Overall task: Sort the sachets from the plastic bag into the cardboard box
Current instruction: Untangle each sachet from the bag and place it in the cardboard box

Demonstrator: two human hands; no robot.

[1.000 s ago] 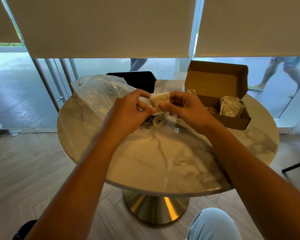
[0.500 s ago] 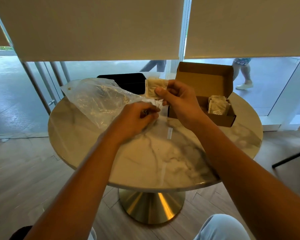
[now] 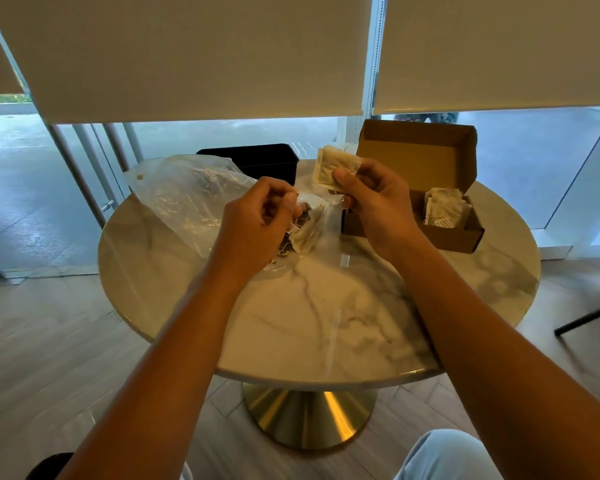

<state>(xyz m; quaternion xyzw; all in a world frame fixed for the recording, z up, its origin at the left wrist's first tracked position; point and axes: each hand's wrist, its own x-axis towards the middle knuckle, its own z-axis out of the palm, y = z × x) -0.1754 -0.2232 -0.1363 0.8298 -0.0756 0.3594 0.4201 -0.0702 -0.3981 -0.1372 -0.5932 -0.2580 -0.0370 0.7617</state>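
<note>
Nearest the camera, the two forearms reach out over the marble bench (image 3: 326, 323). The left hand (image 3: 253, 223) is clenched on the mouth of the plastic bag (image 3: 184, 195), pinching the film between thumb and curled fingers, with several sachets bunched just under that grip at the bag's opening (image 3: 305, 233). The risk here, as I judge it, is a spill: the mouth faces down toward the bench and the loose sachets sit right at its lip, so any slackening or tug of the left hand could tip them out onto the marble, and tangled strings could drag extra ones along.

The right hand (image 3: 374, 199) is closed on one pale sachet (image 3: 333, 166), thumb pressed across its lower edge. Most of the sachet stands up above the grip, tilted a little, free of the bag and in the air. Because it is held only by that bottom margin, it could slip or fold on the way across. Whether a second one is hidden behind it I cannot tell.

Beyond the right hand, touching nothing it holds, the cardboard box (image 3: 458, 237) stands open on the bench with its lid up, a small upright stack of sachets (image 3: 444, 209) already in its right part. A careless drop could knock that stack over or land outside the low front wall. Behind the bag sits a black container (image 3: 257, 161).
</note>
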